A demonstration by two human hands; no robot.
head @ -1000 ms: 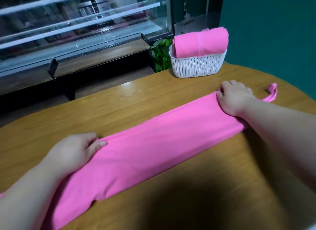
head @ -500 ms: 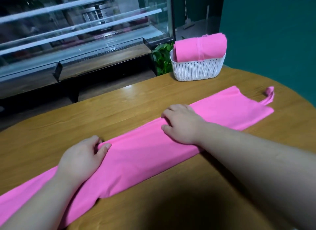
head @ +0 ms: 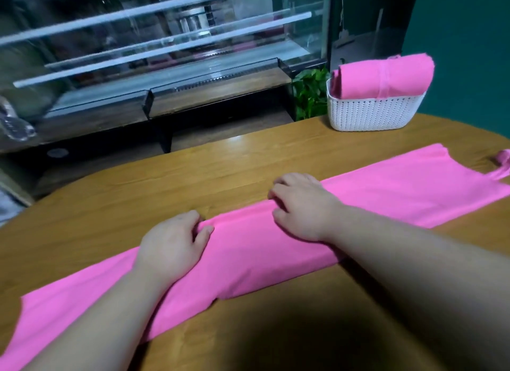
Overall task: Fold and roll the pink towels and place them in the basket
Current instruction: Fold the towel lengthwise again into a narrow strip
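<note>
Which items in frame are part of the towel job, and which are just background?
Job: folded towel, left hand and right hand gripping its far edge, rolled towel, basket holding it.
Background: table, plant, display case.

A long pink towel [head: 386,185] is stretching diagonally across the wooden table [head: 165,183], with the left hand [head: 171,243] (pinching its far edge) and the right hand [head: 300,205] lying over its middle, leaving bare wood open behind and before it. The white basket [head: 372,114] is standing at the far right, well apart from that towel, a rolled towel [head: 383,75] filling its top, while a glass display case [head: 165,53] is closing off the space beyond the table.
</note>
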